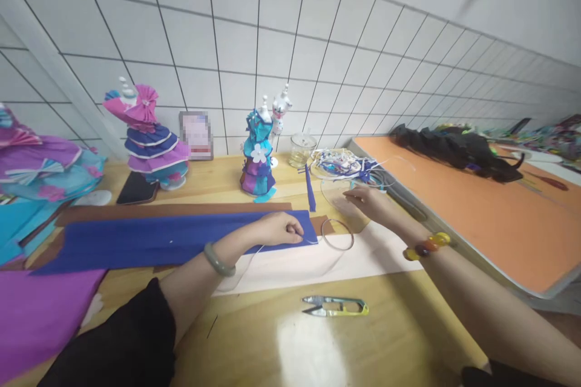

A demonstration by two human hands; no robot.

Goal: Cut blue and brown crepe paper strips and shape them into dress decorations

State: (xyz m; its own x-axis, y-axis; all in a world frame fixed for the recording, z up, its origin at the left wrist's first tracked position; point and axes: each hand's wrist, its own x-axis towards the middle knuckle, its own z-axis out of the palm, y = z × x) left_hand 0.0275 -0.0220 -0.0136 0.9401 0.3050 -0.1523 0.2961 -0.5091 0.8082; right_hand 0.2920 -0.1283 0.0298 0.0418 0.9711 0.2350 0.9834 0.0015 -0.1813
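At 3 o'clock from our left hand [287, 228]: ring [322, 233], left nearer; right hand [363, 198] sits at 1. Left fingers seemingly pinch thin strand [311, 242], arcing toward ring; right fingers' hold, can't tell.

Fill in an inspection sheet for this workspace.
Surface: wooden table, with an orange surface beside it on the right.
Job's things: blue strip over a brown strip; pale strip nearer the camera; thin ring just right of the blue strip.
Clutter: tangled pile of strips and threads at the far side; snips in front, blades apart.
Left hand: at the blue strip's right end, fingers curled, pale strand by its fingertips.
Right hand: near the tangled pile; hold unclear.
Cables: nothing seen.
Surroundings: tiled wall behind; glass cup near it.
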